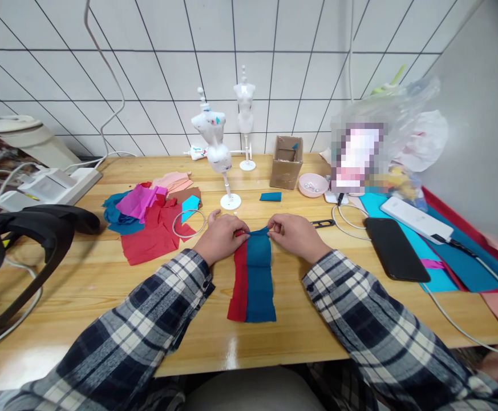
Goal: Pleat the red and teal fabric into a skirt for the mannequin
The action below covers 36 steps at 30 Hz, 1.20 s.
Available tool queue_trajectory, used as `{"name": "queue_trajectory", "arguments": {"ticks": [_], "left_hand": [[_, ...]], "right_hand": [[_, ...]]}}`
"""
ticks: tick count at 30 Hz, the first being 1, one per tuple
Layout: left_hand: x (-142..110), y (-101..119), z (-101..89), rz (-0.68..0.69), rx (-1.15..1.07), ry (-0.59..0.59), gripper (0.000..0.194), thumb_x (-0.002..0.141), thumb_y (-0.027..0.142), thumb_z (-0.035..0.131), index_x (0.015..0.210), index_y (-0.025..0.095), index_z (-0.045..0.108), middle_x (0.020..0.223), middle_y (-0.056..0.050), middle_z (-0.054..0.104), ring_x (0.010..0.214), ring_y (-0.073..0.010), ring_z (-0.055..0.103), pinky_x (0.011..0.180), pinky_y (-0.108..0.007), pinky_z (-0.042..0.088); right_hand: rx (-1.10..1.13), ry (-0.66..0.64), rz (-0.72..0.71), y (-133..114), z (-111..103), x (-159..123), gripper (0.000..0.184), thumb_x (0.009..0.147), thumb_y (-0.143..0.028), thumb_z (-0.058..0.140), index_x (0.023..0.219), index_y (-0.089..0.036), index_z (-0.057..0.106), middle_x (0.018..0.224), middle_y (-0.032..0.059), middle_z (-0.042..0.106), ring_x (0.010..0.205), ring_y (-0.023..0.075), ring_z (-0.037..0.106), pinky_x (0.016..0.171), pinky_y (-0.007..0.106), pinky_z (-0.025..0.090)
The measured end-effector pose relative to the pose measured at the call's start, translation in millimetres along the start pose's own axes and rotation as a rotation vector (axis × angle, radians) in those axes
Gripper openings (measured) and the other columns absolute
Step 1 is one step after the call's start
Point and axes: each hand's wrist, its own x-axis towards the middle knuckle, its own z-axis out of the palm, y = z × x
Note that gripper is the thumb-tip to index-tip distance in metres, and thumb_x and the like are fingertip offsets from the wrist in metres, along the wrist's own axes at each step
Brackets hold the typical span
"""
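Note:
A piece of fabric (pixel 259 277), red along its left side and teal on the right, lies on the wooden table in front of me. My left hand (pixel 223 235) pinches its upper left corner, where the red part is. With thumb and forefinger together, my right hand (pixel 294 233) grips the upper right corner of the teal part. The top edge between the two hands looks folded or gathered. Just right of my right hand lie small black thread snips (pixel 323 223), partly hidden by it. A thin ring of white wire or cord (pixel 189 224) rests left of my left hand.
Two white mini dress forms (pixel 218 151) stand at the back beside a cardboard box (pixel 286 162) and a pink bowl (pixel 312 185) of small beads. Fabric scraps (pixel 152 228) are heaped at left, near a black headset frame (pixel 39 257). A black phone (pixel 396 249) and cables lie at right.

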Motion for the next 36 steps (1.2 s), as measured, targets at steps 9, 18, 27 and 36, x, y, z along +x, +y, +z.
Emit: {"name": "queue_trajectory", "arguments": {"ticks": [9, 18, 27, 36], "left_hand": [[0, 0, 1.3, -0.004, 0.003, 0.012, 0.016, 0.085, 0.034, 0.058, 0.089, 0.025, 0.070, 0.092, -0.002, 0.072, 0.098, -0.0226, 0.062, 0.109, -0.053, 0.017], [-1, 0, 3.3, 0.000, 0.032, 0.037, 0.015, 0.085, 0.034, 0.058, 0.088, 0.025, 0.069, 0.089, -0.002, 0.071, 0.096, -0.0232, 0.062, 0.108, -0.055, 0.018], [-2, 1, 2.4, 0.021, 0.060, 0.048, 0.014, 0.086, 0.034, 0.058, 0.088, 0.025, 0.069, 0.089, -0.001, 0.071, 0.097, -0.0227, 0.061, 0.108, -0.055, 0.018], [-3, 2, 3.1, 0.020, 0.053, 0.056, 0.015, 0.086, 0.034, 0.057, 0.087, 0.025, 0.069, 0.088, -0.002, 0.071, 0.096, -0.0226, 0.062, 0.108, -0.054, 0.019]], "right_hand": [[-0.080, -0.001, -0.039, 1, 2, -1, 0.008, 0.081, -0.025, 0.065, 0.089, -0.025, 0.065, 0.083, -0.0021, 0.067, 0.075, 0.0143, 0.057, 0.060, 0.025, 0.030], [-0.119, -0.095, -0.157, 1, -4, -2, 0.004, 0.081, -0.025, 0.062, 0.080, -0.024, 0.066, 0.079, -0.0028, 0.067, 0.073, 0.0139, 0.057, 0.059, 0.025, 0.029], [-0.126, -0.133, -0.167, 1, -7, -3, 0.005, 0.082, -0.024, 0.062, 0.079, -0.023, 0.066, 0.079, -0.0020, 0.067, 0.074, 0.0145, 0.058, 0.061, 0.026, 0.032], [-0.050, -0.001, -0.188, -5, 3, -3, 0.041, 0.080, -0.031, 0.068, 0.119, -0.023, 0.061, 0.114, 0.0054, 0.065, 0.107, 0.0221, 0.058, 0.088, 0.032, 0.043]]}}
